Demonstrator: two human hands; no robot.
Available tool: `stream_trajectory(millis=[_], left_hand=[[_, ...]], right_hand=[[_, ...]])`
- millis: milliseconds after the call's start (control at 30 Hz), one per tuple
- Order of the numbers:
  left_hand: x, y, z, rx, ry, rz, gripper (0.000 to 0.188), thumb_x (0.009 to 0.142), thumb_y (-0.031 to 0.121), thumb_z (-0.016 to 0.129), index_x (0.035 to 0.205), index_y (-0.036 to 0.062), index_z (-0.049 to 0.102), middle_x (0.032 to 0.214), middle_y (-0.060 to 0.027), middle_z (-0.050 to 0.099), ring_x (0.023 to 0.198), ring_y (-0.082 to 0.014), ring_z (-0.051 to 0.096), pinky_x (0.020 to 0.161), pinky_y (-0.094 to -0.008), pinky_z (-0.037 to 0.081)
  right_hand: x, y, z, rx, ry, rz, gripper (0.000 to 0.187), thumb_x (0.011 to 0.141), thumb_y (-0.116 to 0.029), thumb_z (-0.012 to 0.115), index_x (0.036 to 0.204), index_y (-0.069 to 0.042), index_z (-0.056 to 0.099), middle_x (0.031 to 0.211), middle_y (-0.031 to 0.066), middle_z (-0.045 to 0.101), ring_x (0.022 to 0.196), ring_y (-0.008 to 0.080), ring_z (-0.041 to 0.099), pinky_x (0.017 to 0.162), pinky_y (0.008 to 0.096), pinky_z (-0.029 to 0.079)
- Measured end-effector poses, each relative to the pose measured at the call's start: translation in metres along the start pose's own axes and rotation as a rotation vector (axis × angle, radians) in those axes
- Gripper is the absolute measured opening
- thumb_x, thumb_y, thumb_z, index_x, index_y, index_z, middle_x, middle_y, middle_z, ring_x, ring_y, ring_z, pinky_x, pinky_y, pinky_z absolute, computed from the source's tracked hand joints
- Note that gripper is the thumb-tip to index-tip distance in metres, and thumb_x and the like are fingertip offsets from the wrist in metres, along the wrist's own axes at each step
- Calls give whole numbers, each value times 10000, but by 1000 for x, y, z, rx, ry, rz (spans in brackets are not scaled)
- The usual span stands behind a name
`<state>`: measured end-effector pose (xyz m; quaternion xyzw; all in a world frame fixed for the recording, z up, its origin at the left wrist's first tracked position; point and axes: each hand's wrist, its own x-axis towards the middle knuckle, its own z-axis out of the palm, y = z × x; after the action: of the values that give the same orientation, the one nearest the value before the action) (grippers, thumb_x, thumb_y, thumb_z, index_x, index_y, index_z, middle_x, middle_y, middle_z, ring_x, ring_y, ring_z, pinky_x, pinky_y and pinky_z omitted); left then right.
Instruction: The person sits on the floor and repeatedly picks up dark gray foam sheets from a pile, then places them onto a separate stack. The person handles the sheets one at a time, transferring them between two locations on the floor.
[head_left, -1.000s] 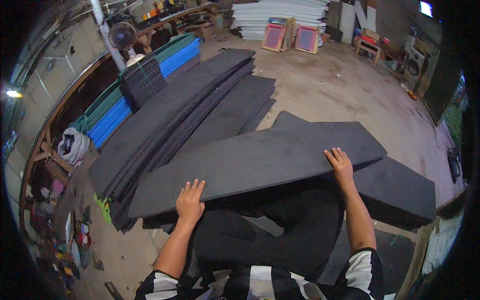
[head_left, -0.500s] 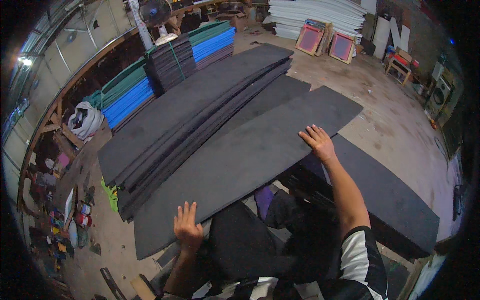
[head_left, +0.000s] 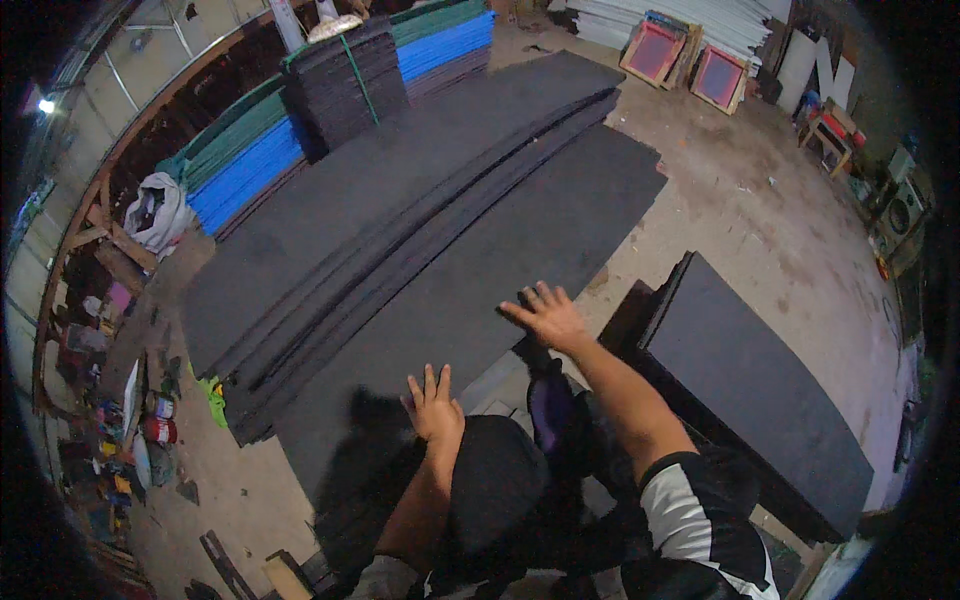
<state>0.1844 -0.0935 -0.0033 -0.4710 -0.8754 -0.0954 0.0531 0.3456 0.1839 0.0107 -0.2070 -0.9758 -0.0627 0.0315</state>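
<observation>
A wide dark grey sheet (head_left: 480, 270), foam-like in look, lies flat across the floor in front of me. My left hand (head_left: 435, 405) is spread over its near edge, the fingers apart and a shadow falling beside them. Farther right along the same edge, my right hand (head_left: 550, 318) is open too, palm down with fingers fanned. Neither hand grips anything; whether the palms press on the sheet I cannot tell. Just beyond it rests a thick pile of similar dark sheets (head_left: 400, 190), their edges slightly uneven.
Another dark stack (head_left: 760, 370) stands on my right. Tied bundles of black sheets (head_left: 350, 85) and blue sheets (head_left: 245, 185) line the far left, near a white sack (head_left: 160, 215). Cans (head_left: 160, 430) and clutter lie at left. Pink-faced frames (head_left: 720, 78) lean at the back.
The sheet under my hands has shifted away and now lies down on the pile beside the stack. Both hands have come closer together, the right moving left and down. My view has tilted downward.
</observation>
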Motion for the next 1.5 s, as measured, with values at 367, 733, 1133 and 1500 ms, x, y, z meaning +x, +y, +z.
stream_trajectory(millis=[367, 733, 1133, 1500], left_hand=[[-49, -90, 9, -167, -304, -123, 796, 818, 261, 764, 1555, 279, 461, 1586, -120, 455, 1486, -383, 370, 1138, -626, 361], [-72, -123, 13, 143, -24, -112, 855, 797, 573, 768, 1560, 355, 449, 1665, -129, 345, 1536, -432, 272, 1177, -719, 203], [-68, -120, 46, 157, 54, -44, 856, 799, 728, 693, 1521, 304, 515, 1645, -146, 367, 1529, -438, 269, 1204, -684, 170], [-62, -137, 32, -313, -83, -168, 810, 868, 648, 695, 1522, 209, 510, 1593, -233, 411, 1473, -488, 334, 1205, -633, 238]], right_hand=[[12, 14, 68, -73, 45, 122, 619, 1055, -207, 432, 1637, -302, 245, 1576, 291, 404, 1419, 563, 406, 1166, 624, 355], [43, 48, 38, 56, -227, 253, 709, 1040, -154, 502, 1630, -420, 213, 1688, 178, 264, 1539, 465, 249, 1250, 546, 257], [41, 48, 57, 116, -235, 325, 770, 1016, -113, 542, 1629, -428, 199, 1700, 168, 241, 1555, 450, 221, 1260, 533, 241], [42, 18, 50, 187, -276, 411, 809, 894, -410, 633, 1623, -269, 313, 1691, 191, 235, 1517, 512, 233, 1231, 584, 255]])
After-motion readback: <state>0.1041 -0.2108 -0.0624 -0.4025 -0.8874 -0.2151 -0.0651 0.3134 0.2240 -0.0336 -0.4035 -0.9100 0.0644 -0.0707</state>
